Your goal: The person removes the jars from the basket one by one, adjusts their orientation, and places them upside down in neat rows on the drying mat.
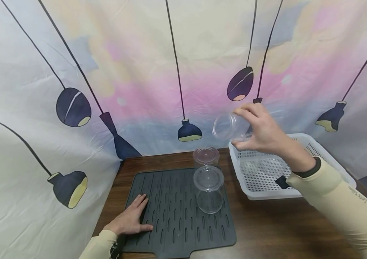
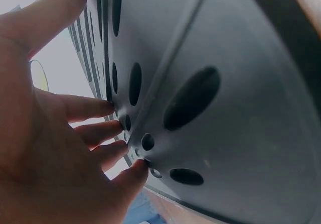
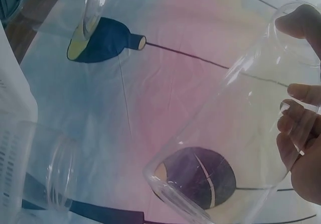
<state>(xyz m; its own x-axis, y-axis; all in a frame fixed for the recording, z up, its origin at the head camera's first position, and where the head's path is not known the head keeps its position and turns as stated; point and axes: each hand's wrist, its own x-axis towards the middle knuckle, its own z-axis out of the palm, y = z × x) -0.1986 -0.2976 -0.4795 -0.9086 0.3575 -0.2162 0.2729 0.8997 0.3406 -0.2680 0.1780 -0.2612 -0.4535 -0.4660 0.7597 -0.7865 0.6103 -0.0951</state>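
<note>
My right hand [image 1: 263,130] grips a clear plastic jar [image 1: 224,126] between thumb and fingers, holding it tilted in the air by the basket's back left corner. In the right wrist view the see-through wall of this jar [image 3: 235,128] fills much of the picture. My left hand [image 1: 129,218] rests with spread fingers on the left side of a dark grey ribbed mat [image 1: 170,201]. On the mat's right side stands a clear jar [image 1: 209,196], and another clear jar [image 1: 206,155] stands just behind it.
A white perforated basket [image 1: 245,187] sits right of the mat, with clear jars [image 3: 60,174] and a small black piece [image 1: 281,182] inside. Everything stands on a brown wooden table [image 1: 261,230]. A cloth printed with lamps [image 1: 151,79] hangs close behind.
</note>
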